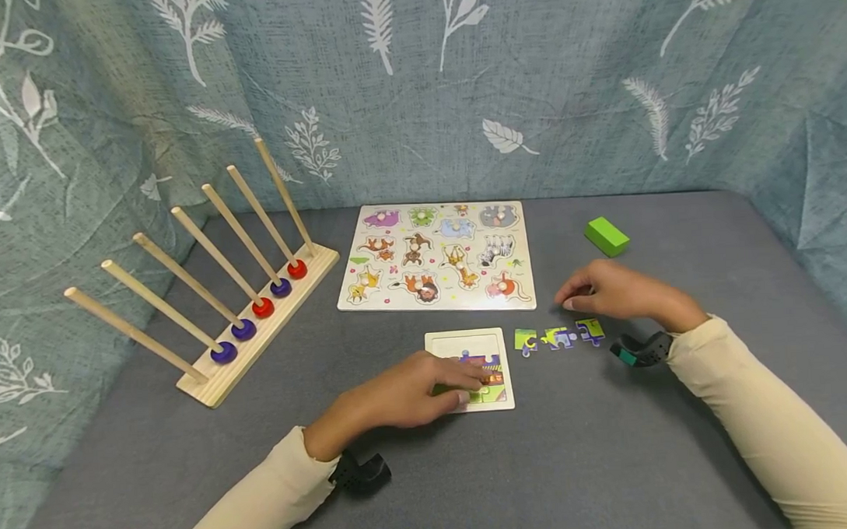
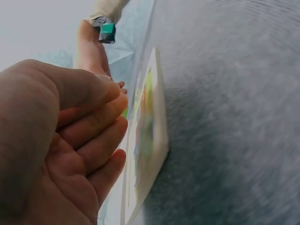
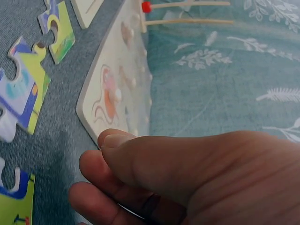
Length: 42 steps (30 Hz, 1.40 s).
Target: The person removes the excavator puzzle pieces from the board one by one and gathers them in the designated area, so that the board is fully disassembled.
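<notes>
My left hand (image 1: pixel 428 389) reaches over a small white puzzle tray (image 1: pixel 436 343), fingers extended above the fitted jigsaw pieces (image 1: pixel 496 392). In the left wrist view its fingers (image 2: pixel 103 124) hold nothing; contact with the tray cannot be made out. Three loose jigsaw pieces lie right of the tray: one yellow-green (image 1: pixel 523 339), one yellow and lilac (image 1: pixel 561 338), one green and blue (image 1: pixel 590 329). Just beyond them is my right hand (image 1: pixel 609 289), its fingers loosely bent. The right wrist view shows nothing between that thumb and fingers (image 3: pixel 96 201).
Behind the tray lies a wooden animal peg puzzle (image 1: pixel 435 301). A green block (image 1: pixel 608 236) sits beyond the right hand. At left stands a wooden rack (image 1: pixel 214 390) with tall pegs and several red and blue rings. A patterned cloth (image 1: pixel 564 80) hangs behind the grey table (image 1: pixel 543 478).
</notes>
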Motion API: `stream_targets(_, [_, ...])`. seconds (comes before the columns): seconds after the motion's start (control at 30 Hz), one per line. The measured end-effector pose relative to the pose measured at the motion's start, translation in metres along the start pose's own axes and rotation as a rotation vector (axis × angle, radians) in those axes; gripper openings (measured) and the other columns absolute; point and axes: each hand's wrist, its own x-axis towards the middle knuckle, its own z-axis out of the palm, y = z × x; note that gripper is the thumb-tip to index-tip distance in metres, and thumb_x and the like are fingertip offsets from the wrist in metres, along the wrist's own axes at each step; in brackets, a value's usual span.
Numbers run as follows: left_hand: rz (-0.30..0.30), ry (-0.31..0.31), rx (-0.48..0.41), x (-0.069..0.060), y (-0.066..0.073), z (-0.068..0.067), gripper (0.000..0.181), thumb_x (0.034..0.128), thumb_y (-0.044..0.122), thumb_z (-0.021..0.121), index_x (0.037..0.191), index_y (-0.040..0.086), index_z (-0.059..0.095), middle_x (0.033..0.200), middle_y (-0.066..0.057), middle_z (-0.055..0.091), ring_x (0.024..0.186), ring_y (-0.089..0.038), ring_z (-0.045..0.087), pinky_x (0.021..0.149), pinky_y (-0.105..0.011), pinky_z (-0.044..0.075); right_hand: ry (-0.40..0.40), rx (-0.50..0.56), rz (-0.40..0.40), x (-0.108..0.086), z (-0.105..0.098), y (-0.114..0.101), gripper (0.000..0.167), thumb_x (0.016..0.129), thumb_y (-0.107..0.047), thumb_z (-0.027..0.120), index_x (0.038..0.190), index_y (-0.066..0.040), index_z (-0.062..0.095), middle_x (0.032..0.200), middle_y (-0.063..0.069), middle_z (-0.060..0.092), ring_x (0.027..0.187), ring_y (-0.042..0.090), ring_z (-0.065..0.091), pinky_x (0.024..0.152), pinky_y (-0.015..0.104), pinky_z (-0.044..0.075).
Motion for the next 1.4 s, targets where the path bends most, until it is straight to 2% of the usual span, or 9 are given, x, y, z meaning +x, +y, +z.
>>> stream_targets(0.13, [-0.034, 0.016, -0.011, -0.006, -0.001, -0.007, 0.030, 0.0976, 0.007, 0.057, 0.127, 0.005, 0.066, 0.137, -0.004, 0.056, 0.131, -0.015, 0.046, 0.105, -0.033, 0.039, -0.009, 0.000, -0.016, 0.004, 0.004, -0.003, 0.017, 0.093, 0.001, 0.061, 0.103, 0.000, 0.074, 0.102, 0.010, 0.071, 0.089, 0.018, 0.064, 0.076, 0.039, 0.052])
stream_targets(0.23, [-0.091, 0.024, 0.039, -0.011, -0.002, -0.013, 0.028, 0.0988, 0.010, 0.057, 0.124, 0.002, 0.067, 0.138, -0.006, 0.055, 0.133, -0.017, 0.044, 0.103, -0.036, 0.041, -0.010, 0.005, -0.029, 0.005, 0.005, -0.006, 0.017, 0.093, 0.001, 0.061, 0.103, 0.000, 0.074, 0.101, 0.010, 0.071, 0.090, 0.019, 0.065, 0.077, 0.040, 0.053])
stream_targets(0.4, [-0.176, 0.039, 0.154, -0.016, -0.005, -0.021, 0.035, 0.0976, 0.015, 0.061, 0.129, 0.000, 0.062, 0.142, -0.010, 0.051, 0.135, -0.022, 0.042, 0.105, -0.042, 0.039, -0.009, 0.004, -0.054, 0.007, 0.009, -0.008, 0.016, 0.092, 0.002, 0.061, 0.101, 0.001, 0.074, 0.099, 0.009, 0.071, 0.088, 0.019, 0.065, 0.076, 0.040, 0.053])
stream_targets(0.53, [-0.200, 0.033, 0.174, -0.018, -0.009, -0.024, 0.043, 0.0951, 0.021, 0.066, 0.132, 0.000, 0.059, 0.143, -0.010, 0.049, 0.136, -0.024, 0.040, 0.106, -0.043, 0.038, -0.018, -0.006, -0.065, 0.010, 0.013, -0.010, 0.016, 0.093, 0.000, 0.061, 0.100, 0.000, 0.075, 0.098, 0.007, 0.072, 0.087, 0.016, 0.064, 0.077, 0.039, 0.053])
stream_targets(0.7, [-0.198, 0.013, 0.169, -0.022, -0.014, -0.027, 0.047, 0.0919, 0.023, 0.070, 0.132, 0.000, 0.060, 0.142, -0.012, 0.050, 0.134, -0.025, 0.042, 0.106, -0.044, 0.038, -0.023, -0.002, -0.067, 0.015, 0.019, -0.015, 0.015, 0.093, -0.001, 0.062, 0.100, -0.001, 0.075, 0.096, 0.004, 0.071, 0.084, 0.012, 0.061, 0.076, 0.037, 0.052])
stream_targets(0.83, [-0.179, 0.005, 0.149, -0.026, -0.016, -0.029, 0.041, 0.0898, 0.022, 0.073, 0.126, 0.004, 0.066, 0.140, -0.012, 0.052, 0.134, -0.025, 0.043, 0.105, -0.045, 0.039, -0.035, 0.033, -0.067, 0.020, 0.025, -0.019, 0.015, 0.093, -0.002, 0.063, 0.101, -0.001, 0.075, 0.095, 0.003, 0.072, 0.080, 0.010, 0.060, 0.075, 0.034, 0.051])
stream_targets(1.03, [-0.160, -0.056, 0.114, -0.034, -0.015, -0.030, 0.037, 0.0902, 0.022, 0.072, 0.125, 0.011, 0.068, 0.145, -0.009, 0.048, 0.138, -0.024, 0.037, 0.106, -0.045, 0.038, -0.053, 0.051, -0.107, 0.026, 0.033, -0.026, 0.014, 0.093, -0.001, 0.062, 0.101, -0.001, 0.075, 0.089, 0.001, 0.071, 0.074, 0.008, 0.057, 0.070, 0.031, 0.051])
stream_targets(1.2, [-0.153, -0.082, 0.146, -0.039, -0.012, -0.028, 0.038, 0.0912, 0.022, 0.071, 0.127, 0.009, 0.067, 0.144, -0.004, 0.049, 0.138, -0.021, 0.036, 0.108, -0.045, 0.036, -0.070, 0.076, -0.137, 0.031, 0.039, -0.034, 0.015, 0.094, -0.002, 0.062, 0.102, -0.001, 0.074, 0.089, 0.000, 0.070, 0.072, 0.008, 0.057, 0.068, 0.030, 0.050])
stream_targets(1.4, [-0.101, -0.069, 0.188, -0.042, -0.004, -0.026, 0.034, 0.0930, 0.020, 0.068, 0.125, 0.008, 0.068, 0.138, 0.000, 0.056, 0.135, -0.021, 0.042, 0.107, -0.044, 0.036, -0.090, 0.114, -0.155, 0.034, 0.043, -0.042, 0.015, 0.094, -0.001, 0.062, 0.104, 0.000, 0.073, 0.093, 0.002, 0.072, 0.077, 0.008, 0.061, 0.072, 0.030, 0.052])
